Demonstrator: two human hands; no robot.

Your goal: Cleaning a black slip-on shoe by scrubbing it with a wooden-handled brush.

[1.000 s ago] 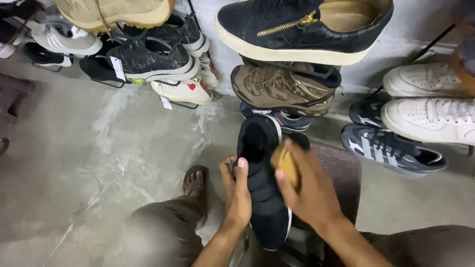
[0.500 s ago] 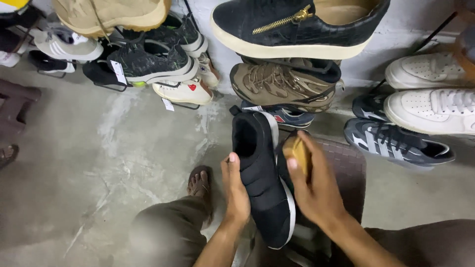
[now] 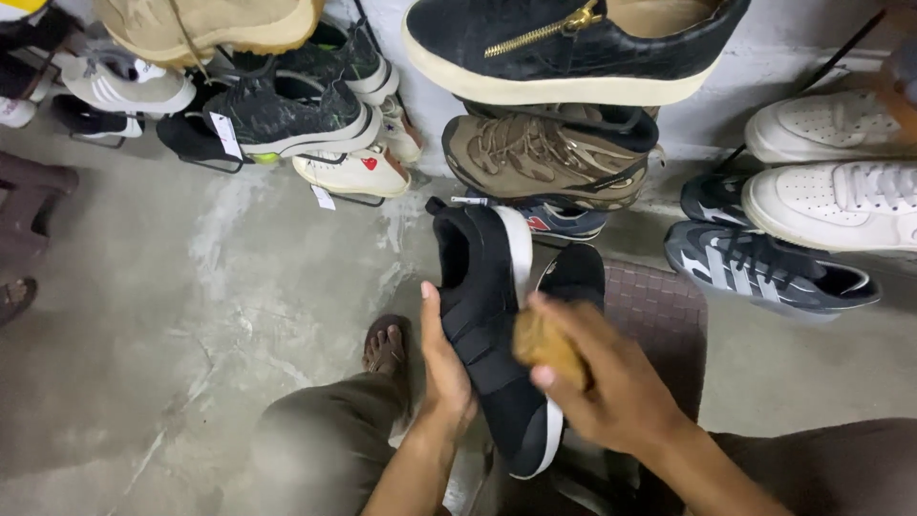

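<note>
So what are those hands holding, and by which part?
The left hand grips a black slip-on shoe along its side, near the middle. The right hand holds a small brown brush or pad in its fingers, pressed against the shoe's upper.

Stained grey concrete floor (image 3: 191,315), grey sneaker (image 3: 764,272), sandalled foot (image 3: 387,349)

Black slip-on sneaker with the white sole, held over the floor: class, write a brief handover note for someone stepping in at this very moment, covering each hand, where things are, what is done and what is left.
Left hand: grips the black slip-on sneaker with white sole along its side, toe end nearest the person.
Right hand: holds a small tan brush or sponge against the sneaker's upper.
A second black shoe lies behind, on a dark woven-top stool.
Done: cannot tell how much is cleaned.
Left: probably wiping the rest of the upper, then the second shoe.
</note>
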